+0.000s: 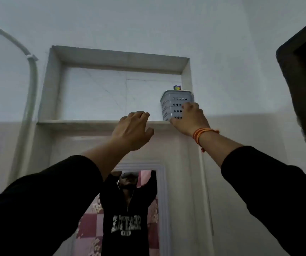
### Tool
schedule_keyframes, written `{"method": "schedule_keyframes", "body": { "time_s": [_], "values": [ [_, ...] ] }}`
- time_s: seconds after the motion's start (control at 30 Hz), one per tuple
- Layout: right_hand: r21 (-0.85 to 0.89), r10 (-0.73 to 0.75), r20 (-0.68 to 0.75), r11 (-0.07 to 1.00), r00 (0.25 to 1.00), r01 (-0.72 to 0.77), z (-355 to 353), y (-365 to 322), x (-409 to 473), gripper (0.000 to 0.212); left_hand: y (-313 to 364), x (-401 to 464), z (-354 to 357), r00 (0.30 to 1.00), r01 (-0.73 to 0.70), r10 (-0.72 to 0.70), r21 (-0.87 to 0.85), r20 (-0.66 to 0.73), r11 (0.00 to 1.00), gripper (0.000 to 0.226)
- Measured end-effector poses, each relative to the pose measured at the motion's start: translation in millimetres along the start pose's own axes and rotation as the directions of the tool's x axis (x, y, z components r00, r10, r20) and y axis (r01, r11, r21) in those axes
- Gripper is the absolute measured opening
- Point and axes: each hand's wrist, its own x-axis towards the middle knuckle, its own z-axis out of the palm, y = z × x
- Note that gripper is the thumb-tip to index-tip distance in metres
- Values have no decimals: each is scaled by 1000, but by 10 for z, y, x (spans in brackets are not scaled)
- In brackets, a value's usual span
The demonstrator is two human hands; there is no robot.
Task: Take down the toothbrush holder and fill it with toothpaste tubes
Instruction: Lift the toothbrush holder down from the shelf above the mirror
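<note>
Toothbrush holder (174, 104) still upright on the niche shelf (93, 122), far right corner. Right hand (190, 119) grip wraps its front, looks like holding it, not lifted yet. Left hand (131, 130) grip loosely curled, empty, near shelf edge. No toothpaste tubes visible; takedown & filling both left.

The only lettering to read is on the black sweatshirt (125, 215) reflected in the mirror (160, 200): big pale block capitals across the chest, reversed by the glass, spelling "SEATTLE". A smaller mark sits just beneath the word, too blurred to read. A small sticker (176, 87) on the wall shows colours only.
</note>
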Motion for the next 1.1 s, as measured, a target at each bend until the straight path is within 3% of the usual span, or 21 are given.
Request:
{"method": "schedule_keyframes", "body": {
  "time_s": [0.2,0.47,0.6,0.83,0.93,1.1],
  "values": [
    [44,118,5,992,993,-118,408,132,697,96,2,451,729,999,43,-43,19,29,999,61],
    [131,277,-156,957,948,-258,722,82,1027,138,-137,376,1339,986,24,4,164,-167,986,92],
    [268,362,-172,912,916,-311,675,43,1007,126,-161,379,1358,989,13,10,154,-150,988,98],
    [398,364,-219,881,905,-258,369,-97,662,118,-268,253,1141,992,-106,97,-111,-86,988,85],
    [392,317,-244,897,916,-206,251,-139,357,121,-252,46,1047,992,-96,62,-352,-106,931,75],
    [411,259,-176,896,950,-168,231,-89,-480,125,-209,-562,1110,998,-50,22,-494,-62,868,55]
  ]
}}
